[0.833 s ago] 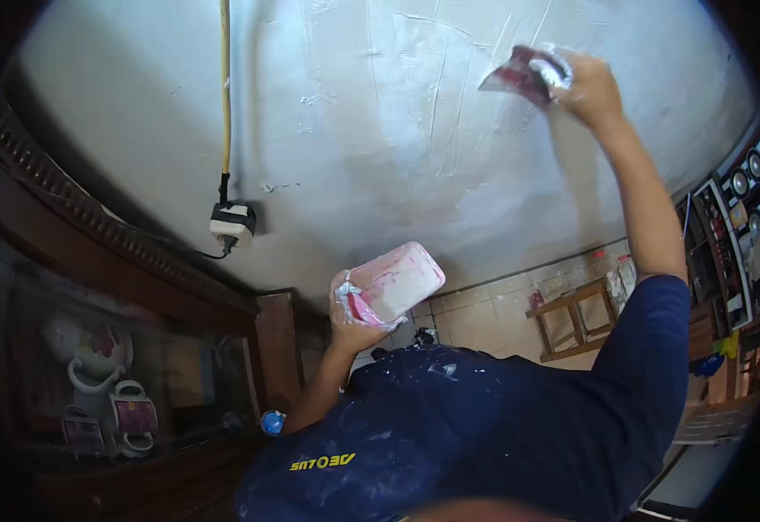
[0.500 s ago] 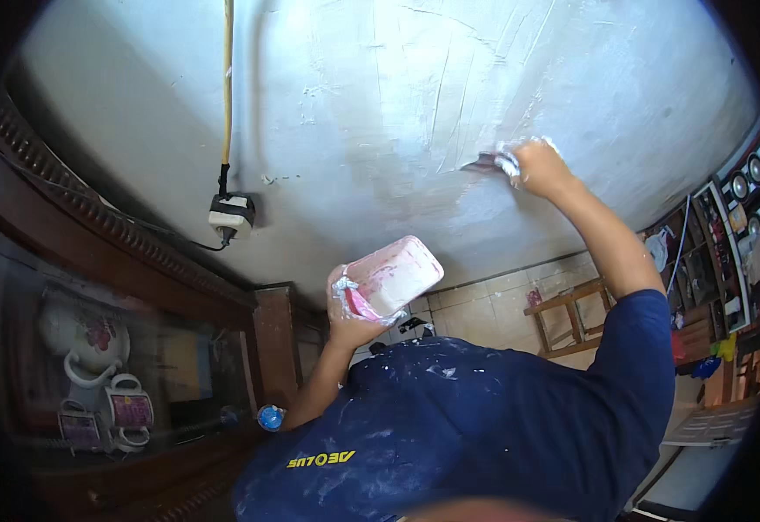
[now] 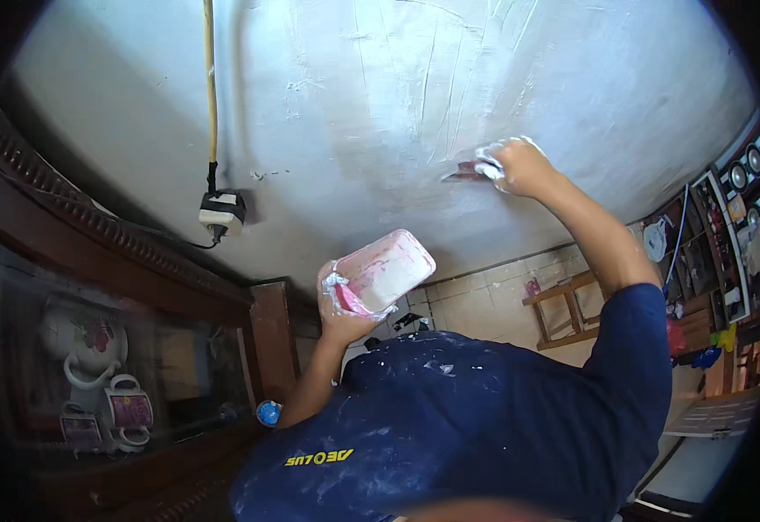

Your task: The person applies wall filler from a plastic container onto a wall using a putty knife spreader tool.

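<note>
My left hand (image 3: 341, 315) is closed around one end of a rectangular pinkish-white plastic tub (image 3: 388, 268), held tilted in front of my body. White paste smears the tub's inner walls, and a pink piece with paste on it sits by my fingers. Out to the right, my right hand (image 3: 523, 167) grips a putty knife (image 3: 463, 171) with its dark reddish blade against the wall (image 3: 362, 165). White paste coats my right fingers and hides most of the handle. Ridges and streaks of paste mark the wall above the blade.
A power socket box (image 3: 221, 211) hangs on the wall under a yellowish conduit (image 3: 212, 96). On the left stands a dark wooden glass cabinet (image 3: 249, 348) with cups inside. A wooden stool frame (image 3: 567, 311) stands on the tiled floor, near a cluttered shelf (image 3: 719, 252) at right.
My right hand and the putty knife have shifted slightly left along the wall. The tub in my left hand appears a little further left and up, as the whole view shifts slightly.
</note>
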The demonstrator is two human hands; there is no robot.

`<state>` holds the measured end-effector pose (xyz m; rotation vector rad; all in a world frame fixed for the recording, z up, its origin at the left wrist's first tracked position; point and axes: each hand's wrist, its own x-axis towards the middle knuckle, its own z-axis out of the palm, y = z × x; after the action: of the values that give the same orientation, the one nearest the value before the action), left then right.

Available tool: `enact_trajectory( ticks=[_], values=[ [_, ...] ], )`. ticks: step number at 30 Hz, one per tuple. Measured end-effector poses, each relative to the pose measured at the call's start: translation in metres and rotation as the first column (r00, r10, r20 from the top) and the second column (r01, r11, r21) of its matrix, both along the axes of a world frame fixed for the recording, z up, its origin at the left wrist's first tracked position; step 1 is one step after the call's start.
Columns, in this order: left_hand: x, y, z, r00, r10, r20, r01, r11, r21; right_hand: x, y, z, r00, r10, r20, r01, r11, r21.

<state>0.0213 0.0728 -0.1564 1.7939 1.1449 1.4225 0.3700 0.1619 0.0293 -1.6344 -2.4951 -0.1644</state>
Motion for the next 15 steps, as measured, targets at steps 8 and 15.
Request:
enact_trajectory(
  ticks=[8,15],
  values=[
    [0.006,-0.009,0.001,0.999,-0.038,0.016,0.037,0.998,0.047,0.026,0.008,0.216,0.983,0.037,-0.179,0.092,0.744,0.662],
    [-0.009,-0.023,0.016,0.999,-0.011,-0.030,0.012,0.999,0.046,-0.048,-0.013,0.028,0.993,0.118,0.003,-0.118,0.993,0.001]
  ],
)
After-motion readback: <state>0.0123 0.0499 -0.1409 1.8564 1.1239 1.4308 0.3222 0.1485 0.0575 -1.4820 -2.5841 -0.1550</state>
